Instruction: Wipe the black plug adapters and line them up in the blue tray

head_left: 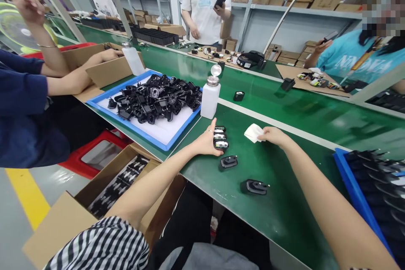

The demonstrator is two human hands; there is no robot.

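Spreading our left hand (205, 142) around three adapter housings (220, 137), hold unclear, we pinch a white cloth (252, 133) in our right hand (274, 136).

Your sleeve (101, 240), lower left of the frame, has black and white stripes. At centre, you have a white cloth (252, 133), black casings (228, 162) and a whitish bottle (210, 100) on a green bench (284, 215). Left of centre, your tray (172, 127) is white with a blue rim, its heaped parts (158, 97) black. Lower left, a yellow stripe (27, 196) crosses grey floor (65, 181).
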